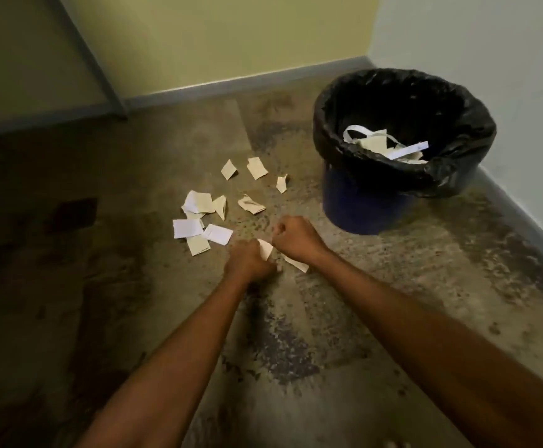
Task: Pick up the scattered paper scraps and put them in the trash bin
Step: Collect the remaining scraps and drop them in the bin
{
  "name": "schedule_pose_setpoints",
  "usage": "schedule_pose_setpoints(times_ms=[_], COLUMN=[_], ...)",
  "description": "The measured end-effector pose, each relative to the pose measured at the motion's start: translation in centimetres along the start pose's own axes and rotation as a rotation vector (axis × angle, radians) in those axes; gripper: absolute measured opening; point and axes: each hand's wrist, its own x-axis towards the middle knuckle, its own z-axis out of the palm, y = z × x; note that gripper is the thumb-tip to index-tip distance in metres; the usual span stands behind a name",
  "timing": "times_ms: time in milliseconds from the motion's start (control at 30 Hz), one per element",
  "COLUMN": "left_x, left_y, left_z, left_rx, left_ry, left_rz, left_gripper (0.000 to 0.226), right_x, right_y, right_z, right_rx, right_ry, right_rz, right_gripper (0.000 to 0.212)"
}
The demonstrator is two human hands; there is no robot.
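Paper scraps (199, 218) lie scattered on the floor (296, 334), left of the lined trash bin (354, 205). Our left hand (247, 263) and right hand (291, 236), nearer us, both curl around paper pieces. Loosely bunched, some could slip out before we reach the bin.

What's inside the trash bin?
Inside the bin sits a black bag holding paper scraps and a white strip. The near rim and the top scraps hide whatever lies deeper down.
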Motion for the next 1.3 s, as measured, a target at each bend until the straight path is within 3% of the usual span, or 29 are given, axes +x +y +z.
schedule_pose_setpoints(times_ms=[33, 167, 267, 367, 467, 600, 700, 867, 967, 1100, 1200, 1300], left_x=[0.0, -0.4, -0.6, -0.2, 0.8, 1.8, 3.0, 6.2, 7.7, 8.9, 10.1, 11.8], left_y=[-0.3, -0.9, -0.9, -1.5, -2.8, -5.1, -7.2, -11.9, -14.1, -14.8, -14.9, -14.7], left_z=[1.0, 2.1, 1.6, 1.0, 0.2, -1.1, -2.7, -4.2, -3.6, -2.4, -2.2, -2.4], left_rx=[0.089, 0.326, 0.456, 0.329, 0.022, -0.319, -0.302, -0.264, -0.333, -0.514, -0.535, -0.476], left_ry=[0.043, 0.188, 0.225, 0.278, 0.306, 0.417, 0.587, 0.693, 0.692, 0.701, 0.691, 0.678], left_rz=[0.028, 0.144, 0.222, 0.221, 0.164, 0.087, 0.042, -0.044, -0.039, -0.003, 0.016, 0.04], left_gripper=[0.06, 0.034, 0.029, 0.023, 0.019, 0.028, 0.031, 0.023, 0.021, 0.057, 0.079, 0.089], right_x=[-0.1, 0.0, 0.1, 0.2, 0.8, 2.9, 5.3, 10.5, 13.3, 16.8, 19.9, 22.6], right_y=[0.8, 3.3, 3.9, 3.8, 3.2, 2.0, 0.8, -1.0, -1.2, 0.1, 1.9, 3.2], right_z=[0.5, 1.8, 2.6, 3.0, 2.9, 2.4, 2.8, 4.1, 5.0, 5.2, 4.9, 5.7], right_rx=[-0.085, -0.441, -0.578, -0.577, -0.542, -0.376, -0.122, 0.081, 0.084, -0.077, -0.013, -0.094], right_ry=[-0.025, -0.218, -0.194, -0.139, -0.056, -0.008, 0.021, 0.118, 0.203, 0.412, 0.329, 0.262], right_rz=[0.0, -0.081, -0.193, -0.241, -0.199, -0.059, -0.013, -0.052, -0.103, -0.04, 0.041, -0.059], right_gripper=[0.009, 0.057, 0.057, 0.044, 0.031, 0.032, 0.033, 0.008, 0.024, 0.067, 0.101, 0.114])
